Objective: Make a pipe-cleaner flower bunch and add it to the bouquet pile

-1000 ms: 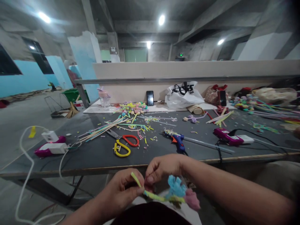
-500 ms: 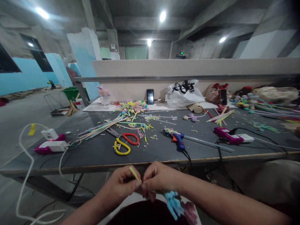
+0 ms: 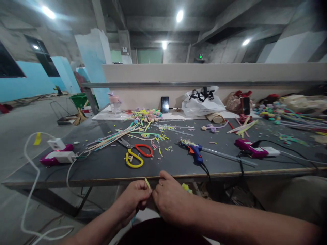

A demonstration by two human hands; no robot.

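Observation:
Low in the middle of the head view, just in front of the table edge, both hands are close together. My left hand (image 3: 136, 199) is closed in a pinch on a short yellow pipe cleaner (image 3: 148, 184), whose end sticks up past the thumb. A bit of teal shows under this hand. My right hand (image 3: 171, 199) is turned with its back to me, fingers curled in beside the left fingertips. A fuzzy yellow pipe-cleaner piece (image 3: 187, 188) shows beyond its knuckles. What lies inside the right fingers is hidden.
On the dark table (image 3: 102, 173) lie scissors (image 3: 134, 162), a blue glue gun (image 3: 196, 153), pipe-cleaner stems (image 3: 112, 138) and several cut scraps. Purple power strips (image 3: 251, 148) with cables sit at both sides. A phone (image 3: 165, 104) and white bag (image 3: 200, 102) stand behind.
My right hand has rolled over, its back now facing me. The blue and purple pipe-cleaner pieces below it have gone from sight, and a yellow one shows. My left hand still pinches the yellow stem.

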